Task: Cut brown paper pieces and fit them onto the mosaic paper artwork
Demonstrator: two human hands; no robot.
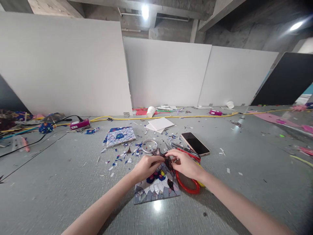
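Observation:
My left hand [148, 167] and my right hand [187, 164] meet over the far edge of a square board. Both hands pinch a crumpled dark brown scrap [168, 162], thin and patterned; its material I cannot make out. The mosaic board [156, 195] lies flat below, covered in grey and white pieces with dark blue, red and yellow bits at its middle. Red-handled scissors [187, 187] lie partly under my right hand, beside a yellow handle [201, 183] mostly hidden by the wrist. Just beyond my fingers is a silvery ring [142, 147].
A phone [195, 143] lies beyond my right hand. Farther left is a second patterned board [121, 136], and white cards [161, 124] lie behind. Small clippings [118, 160] litter the grey table. A yellow cable [137, 118], purple power socket [80, 124] and paper cup [151, 112] line the white partitions.

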